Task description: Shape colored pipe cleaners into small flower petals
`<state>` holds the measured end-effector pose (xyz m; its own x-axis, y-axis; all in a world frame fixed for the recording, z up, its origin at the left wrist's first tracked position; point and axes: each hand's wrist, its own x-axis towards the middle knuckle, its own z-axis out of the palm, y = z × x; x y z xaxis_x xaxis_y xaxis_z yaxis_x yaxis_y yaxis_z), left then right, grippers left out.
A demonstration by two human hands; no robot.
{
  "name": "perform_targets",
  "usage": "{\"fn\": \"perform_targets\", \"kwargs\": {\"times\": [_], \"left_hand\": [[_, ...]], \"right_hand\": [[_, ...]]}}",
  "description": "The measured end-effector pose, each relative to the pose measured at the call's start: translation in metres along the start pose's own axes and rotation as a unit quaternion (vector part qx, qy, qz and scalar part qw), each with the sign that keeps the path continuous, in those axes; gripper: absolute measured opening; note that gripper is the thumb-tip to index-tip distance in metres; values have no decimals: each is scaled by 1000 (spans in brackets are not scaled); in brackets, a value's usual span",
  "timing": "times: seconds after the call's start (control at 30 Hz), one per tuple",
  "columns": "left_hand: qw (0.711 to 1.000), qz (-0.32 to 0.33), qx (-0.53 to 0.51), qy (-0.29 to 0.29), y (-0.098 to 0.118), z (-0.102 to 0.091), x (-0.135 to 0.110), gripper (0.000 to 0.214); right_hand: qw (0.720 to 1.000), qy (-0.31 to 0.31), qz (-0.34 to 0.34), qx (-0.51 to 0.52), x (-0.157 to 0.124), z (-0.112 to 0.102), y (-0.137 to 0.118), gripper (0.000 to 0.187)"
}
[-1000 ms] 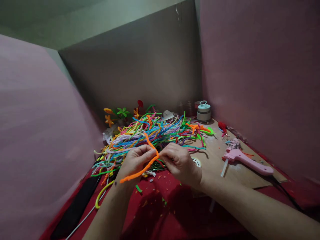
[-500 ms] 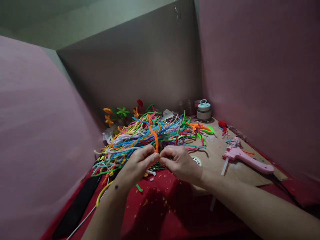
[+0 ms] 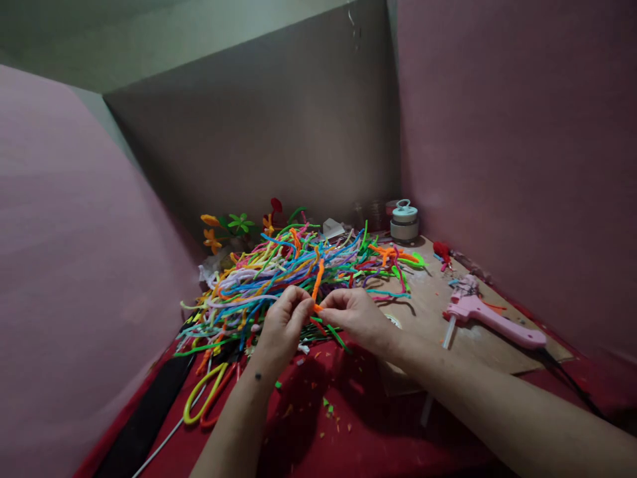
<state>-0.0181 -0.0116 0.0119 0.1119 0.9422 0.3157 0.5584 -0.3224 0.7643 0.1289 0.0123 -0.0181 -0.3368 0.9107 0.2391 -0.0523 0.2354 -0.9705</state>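
An orange pipe cleaner (image 3: 318, 277) stands up between my fingertips, its lower end bent where both hands meet. My left hand (image 3: 287, 324) pinches it from the left, thumb against forefinger. From the right, my right hand (image 3: 357, 317) pinches the same pipe cleaner close to its bend. Right behind the hands spreads a large heap of many-coloured pipe cleaners (image 3: 269, 275). A green piece (image 3: 338, 337) pokes out below my right fingers.
A pink hot glue gun (image 3: 497, 324) lies on a brown board (image 3: 418, 312) at right. Scissors with yellow and red handles (image 3: 192, 405) lie at left on the red cloth (image 3: 298, 438). Behind stand pipe-cleaner flowers (image 3: 241, 223) and a lidded jar (image 3: 405, 222). Pink panels flank both sides.
The orange pipe cleaner has become shorter above my fingers and is now bent at the bottom. My left forearm has shifted right, uncovering the scissors' handles.
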Motion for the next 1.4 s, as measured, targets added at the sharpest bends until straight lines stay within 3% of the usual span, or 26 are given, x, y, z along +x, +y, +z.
{"fn": "perform_targets", "kwargs": {"times": [0.17,0.27,0.43,0.53,0.7,0.8,0.87,0.97,1.1,1.4], "left_hand": [[984,113,137,21,-9,2,-5,12],[977,140,163,3,-9,0,-6,10],[980,113,159,-42,-4,-2,-7,14],[984,83,150,-38,-3,-3,-9,13],[995,51,78,-42,-1,-9,-9,14],[995,31,58,-70,0,-13,-8,13],[995,13,50,-80,0,-14,-8,13],[996,-24,17,-79,-1,-14,-9,14],[994,-67,-49,-68,-4,-11,-7,13],[993,-92,-61,-32,-6,-8,-6,16]], "right_hand": [[999,28,-4,-33,-1,1,5,20],[996,28,-35,-74,-3,1,6,20],[985,36,-86,-149,-7,3,3,12],[974,33,-109,-194,-10,4,2,12],[913,135,-256,-288,-11,-1,-4,7],[890,104,-299,-329,-9,-5,-9,13],[909,25,-243,-339,-7,-6,-8,13],[955,-74,-90,-274,-4,-6,-1,26],[983,-96,12,-157,-1,-7,5,22],[983,-132,110,-60,-1,-7,-4,19]]}}
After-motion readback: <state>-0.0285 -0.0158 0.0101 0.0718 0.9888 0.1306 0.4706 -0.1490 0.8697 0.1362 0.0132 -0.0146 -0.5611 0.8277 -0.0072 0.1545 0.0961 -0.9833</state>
